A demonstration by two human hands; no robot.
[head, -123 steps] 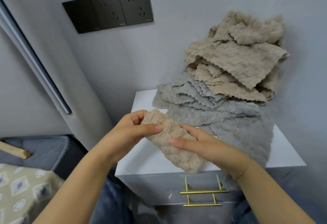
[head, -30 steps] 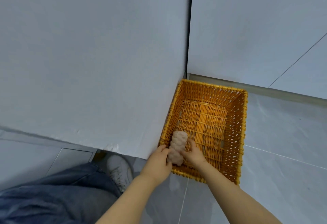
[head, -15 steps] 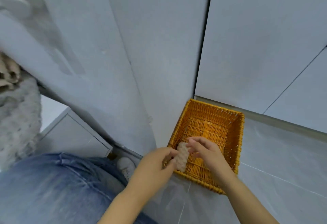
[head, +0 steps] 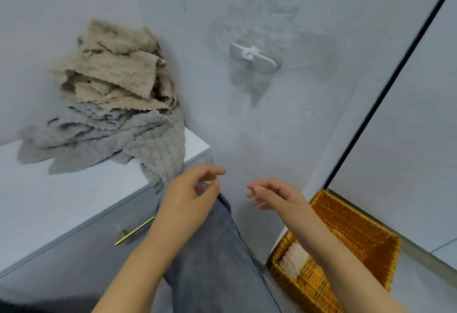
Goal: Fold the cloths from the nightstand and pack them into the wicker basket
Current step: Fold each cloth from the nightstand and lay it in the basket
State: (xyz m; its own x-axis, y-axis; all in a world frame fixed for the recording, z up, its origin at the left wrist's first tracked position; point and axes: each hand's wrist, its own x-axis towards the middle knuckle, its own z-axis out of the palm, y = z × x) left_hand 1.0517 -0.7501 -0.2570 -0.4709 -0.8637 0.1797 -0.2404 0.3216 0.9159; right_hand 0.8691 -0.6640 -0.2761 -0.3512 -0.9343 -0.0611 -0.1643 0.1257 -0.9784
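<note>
Folded cloth (head: 294, 259) now left in wicker basket (head: 366, 236), left hand (head: 190, 194), right hand (head: 277, 195) both released, raised

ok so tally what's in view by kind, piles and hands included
hands: 2, left hand and right hand, both empty
wicker basket: 1
folded cloth in the basket: 1
pile of unfolded cloths on the nightstand: 1 (cloths too overlapped to count)
nightstand: 1
total: 6

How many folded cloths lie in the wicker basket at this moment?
1. One folded beige cloth lies against the near-left wall of the wicker basket. The right forearm covers part of the basket floor, so another could be hidden there.
</note>
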